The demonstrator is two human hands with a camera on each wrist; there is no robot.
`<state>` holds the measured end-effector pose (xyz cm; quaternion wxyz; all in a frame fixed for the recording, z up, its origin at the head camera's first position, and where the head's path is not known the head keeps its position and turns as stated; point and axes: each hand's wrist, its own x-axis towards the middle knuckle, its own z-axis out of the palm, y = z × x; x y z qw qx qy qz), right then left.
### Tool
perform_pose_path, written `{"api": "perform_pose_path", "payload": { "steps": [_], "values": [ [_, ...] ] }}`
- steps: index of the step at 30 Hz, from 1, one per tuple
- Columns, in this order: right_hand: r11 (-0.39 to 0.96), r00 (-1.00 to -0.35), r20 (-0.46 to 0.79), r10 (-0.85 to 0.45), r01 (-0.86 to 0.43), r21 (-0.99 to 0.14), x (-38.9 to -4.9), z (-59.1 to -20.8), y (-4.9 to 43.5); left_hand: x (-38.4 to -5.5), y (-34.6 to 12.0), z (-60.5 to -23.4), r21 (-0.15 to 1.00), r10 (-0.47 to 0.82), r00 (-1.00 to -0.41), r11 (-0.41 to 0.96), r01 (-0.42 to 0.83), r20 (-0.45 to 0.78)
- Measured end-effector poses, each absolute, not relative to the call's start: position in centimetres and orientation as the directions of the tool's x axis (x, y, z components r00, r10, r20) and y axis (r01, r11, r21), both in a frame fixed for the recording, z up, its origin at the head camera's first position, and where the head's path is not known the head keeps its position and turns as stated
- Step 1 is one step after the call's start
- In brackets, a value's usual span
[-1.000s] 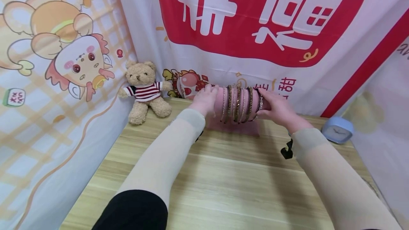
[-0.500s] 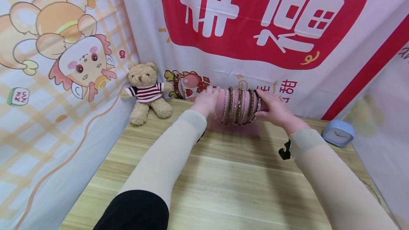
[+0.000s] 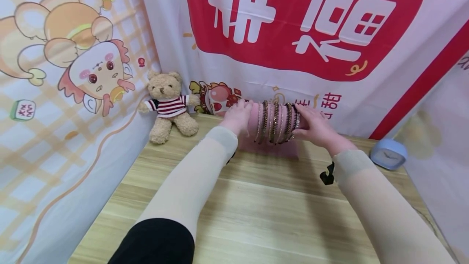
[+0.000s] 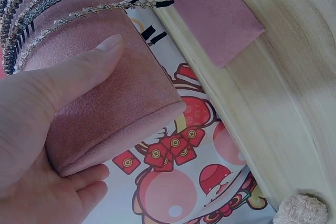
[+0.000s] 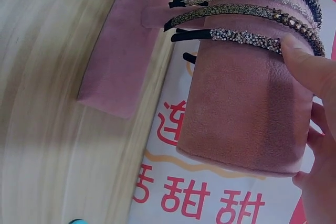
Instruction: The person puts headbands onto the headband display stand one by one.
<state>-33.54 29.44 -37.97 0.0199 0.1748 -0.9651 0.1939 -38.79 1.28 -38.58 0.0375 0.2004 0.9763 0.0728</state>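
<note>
A pink velvet headband stand, with a padded roll on a flat base, sits at the back of the wooden table. Several jewelled headbands are lined up around the roll. At its left end my left hand grips the roll, thumb flat on top and fingers curled under the end. My right hand is at the other end. Its thumb presses on the outermost rhinestone headband, which has black tips; the other fingers are partly hidden behind the roll.
A teddy bear in a striped shirt sits at the back left corner. At the right stands a blue clock. Printed cloth hangs right behind the stand, and a patterned cloth wall borders the left side.
The outermost headband has slid slightly left with my right hand, narrowing its gap to the others. My left hand keeps its grip on the stand. The head view has shifted a little.
</note>
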Motion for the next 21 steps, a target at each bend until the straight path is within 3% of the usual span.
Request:
{"api": "perform_pose_path", "payload": {
  "steps": [8,15,18,21],
  "values": [
    [0.78,-0.933,0.236,-0.273,-0.358,-0.513,-32.5,-36.3,32.0,-38.3,1.2,-38.7,0.165,0.403,-0.914,0.905,0.392,-0.038],
    [0.845,-0.994,0.099,-0.044,-0.089,-0.527,-29.8,-34.8,39.0,-38.6,1.2,-38.8,0.153,0.4,-0.916,0.908,0.39,-0.039],
    [0.859,-0.997,0.081,-0.016,-0.056,-0.508,-28.0,-36.0,42.8,-38.6,1.2,-38.8,0.154,0.399,-0.916,0.908,0.388,-0.045],
    [0.869,-0.992,0.106,-0.07,-0.113,-0.482,-26.2,-37.6,46.7,-38.7,1.3,-38.8,0.148,0.402,-0.915,0.908,0.392,-0.045]
  ]
}}
